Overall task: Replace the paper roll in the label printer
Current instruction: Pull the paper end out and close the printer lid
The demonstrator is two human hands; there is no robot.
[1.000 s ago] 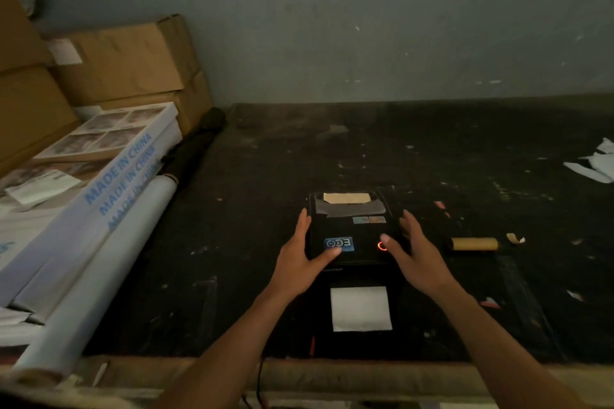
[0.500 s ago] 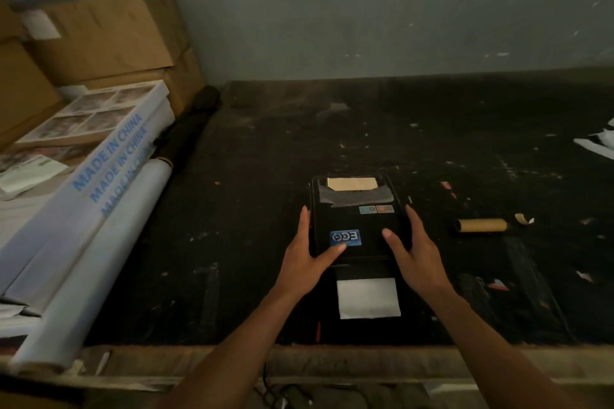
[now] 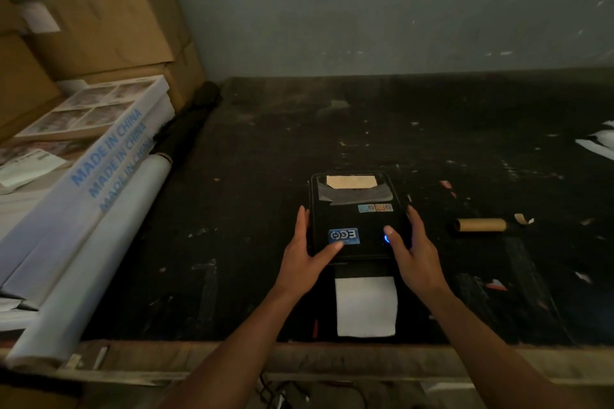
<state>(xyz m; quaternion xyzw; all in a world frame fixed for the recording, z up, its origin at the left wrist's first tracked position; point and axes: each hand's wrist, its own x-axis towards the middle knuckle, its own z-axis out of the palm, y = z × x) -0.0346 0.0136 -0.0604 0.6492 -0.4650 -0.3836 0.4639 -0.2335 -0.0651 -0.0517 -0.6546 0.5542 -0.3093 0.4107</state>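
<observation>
The label printer (image 3: 357, 216) sits near the front edge of the dark worktop (image 3: 465, 143), lid down, with a white strip of paper (image 3: 365, 306) hanging out of its front slot toward the person. Both hands are spread flat against it rather than gripping: the left hand (image 3: 307, 254) cups the left side with its thumb laid across the blue sticker (image 3: 343, 236), and the right hand (image 3: 412, 251) cups the right side with its thumb beside the blue indicator light (image 3: 386, 238). A bare cardboard core (image 3: 480, 225) lies well apart to the right (presumably the spent roll), so the job looks close to finished, at the closing-and-checking stage. The main risk is an uneven press: if one side of the lid latches and the other does not, the paper could feed crooked or jam. The thumb so near the light could also trip a button and push out labels nobody wanted. Pressing down on a unit this close to the edge might slide it forward, creasing the hanging strip against the worktop's lip. Whether the lid is fully seated cannot be judged in this dim light.
</observation>
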